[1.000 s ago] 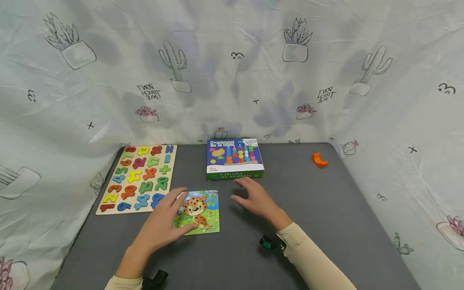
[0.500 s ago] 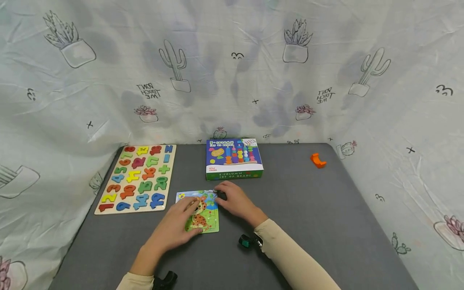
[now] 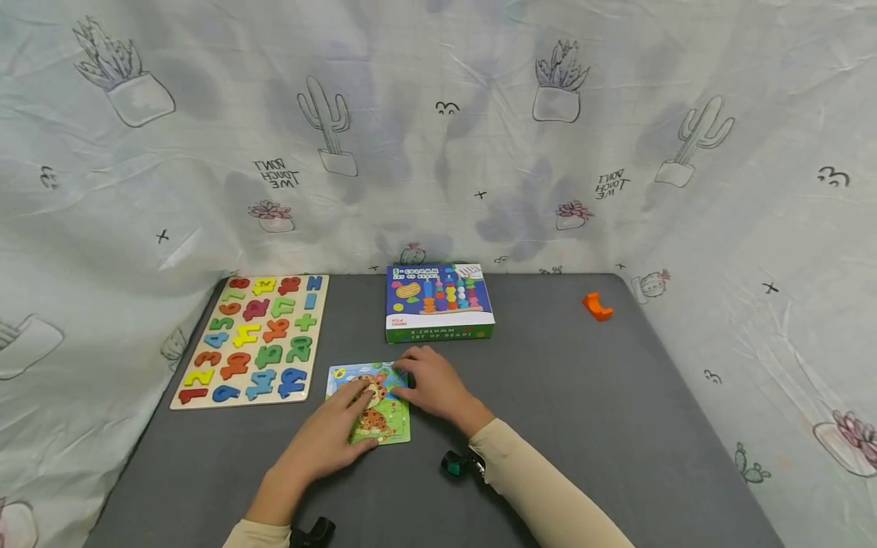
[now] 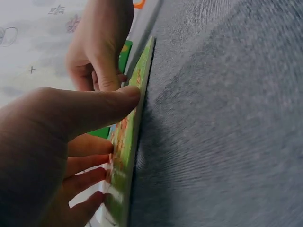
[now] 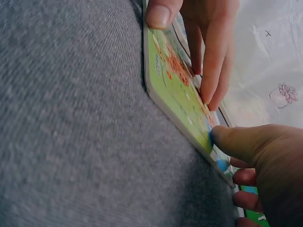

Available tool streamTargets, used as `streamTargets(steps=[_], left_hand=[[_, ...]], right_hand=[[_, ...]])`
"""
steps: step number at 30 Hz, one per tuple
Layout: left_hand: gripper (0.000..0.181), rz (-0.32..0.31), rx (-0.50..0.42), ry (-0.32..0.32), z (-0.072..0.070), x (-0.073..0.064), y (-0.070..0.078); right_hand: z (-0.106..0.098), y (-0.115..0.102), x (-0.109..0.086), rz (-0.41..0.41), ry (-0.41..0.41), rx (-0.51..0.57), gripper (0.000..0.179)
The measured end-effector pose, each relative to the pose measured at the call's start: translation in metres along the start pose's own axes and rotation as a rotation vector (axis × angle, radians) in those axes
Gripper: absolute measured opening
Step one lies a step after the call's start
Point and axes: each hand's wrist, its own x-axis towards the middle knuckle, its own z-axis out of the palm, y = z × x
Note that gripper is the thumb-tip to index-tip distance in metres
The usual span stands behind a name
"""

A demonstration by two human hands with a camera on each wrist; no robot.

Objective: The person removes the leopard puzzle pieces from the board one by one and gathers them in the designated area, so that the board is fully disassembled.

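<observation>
A flat jigsaw puzzle [image 3: 390,431] with a cartoon leopard on green and blue lies on the grey table. The left hand [image 3: 325,440] rests on its left part, fingers stretched over the leopard and thumb at the near edge. In the left wrist view, the thumb [image 4: 125,98] lies along that edge. The right hand [image 3: 438,387] grips the upper right corner. Its thumb [image 5: 225,137] presses on the picture while the fingers bend past the far edge, as the right wrist view shows. Part of the leopard is hidden under the left fingers.
A wooden number board [image 3: 240,365] with coloured digits lies to the left. Behind the puzzle sits a blue and green bead-set box [image 3: 439,304]. A small orange curved piece [image 3: 597,307] lies at the far right. A printed cloth [image 3: 425,152] hangs behind the table.
The right hand has come leftward from beside the puzzle onto its upper right corner. The left hand has moved slightly right and settled on the picture.
</observation>
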Motion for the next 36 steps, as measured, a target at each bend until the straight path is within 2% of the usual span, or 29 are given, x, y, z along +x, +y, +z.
streamTargets(steps=[3, 10, 15, 20, 24, 29, 32, 36], left_hand=[[0.084, -0.019, 0.009, -0.030, -0.001, -0.001, -0.001], [0.084, -0.026, 0.027, -0.046, -0.002, -0.003, 0.000], [0.084, -0.045, 0.058, -0.062, -0.004, 0.001, 0.002], [0.083, -0.069, 0.056, -0.093, -0.004, 0.004, 0.006], [0.083, -0.068, 0.039, -0.099, -0.002, 0.005, 0.009], [0.083, -0.067, 0.029, -0.081, -0.002, 0.005, 0.008], [0.083, -0.067, 0.024, -0.083, -0.002, 0.005, 0.008], [0.083, -0.067, 0.019, -0.091, -0.003, 0.006, 0.008]], right_hand=[[0.000, -0.003, 0.001, -0.004, -0.017, -0.008, 0.047], [-0.003, -0.006, 0.007, 0.005, -0.092, 0.014, 0.054], [-0.011, -0.007, 0.015, 0.001, -0.164, 0.047, 0.058], [-0.015, -0.006, 0.023, 0.022, -0.244, 0.093, 0.058], [-0.014, -0.005, 0.025, 0.039, -0.288, 0.112, 0.051], [-0.015, -0.010, 0.021, 0.023, -0.274, 0.097, 0.056], [-0.016, -0.013, 0.017, 0.010, -0.245, 0.019, 0.063], [-0.016, -0.015, 0.013, -0.008, -0.231, -0.070, 0.061]])
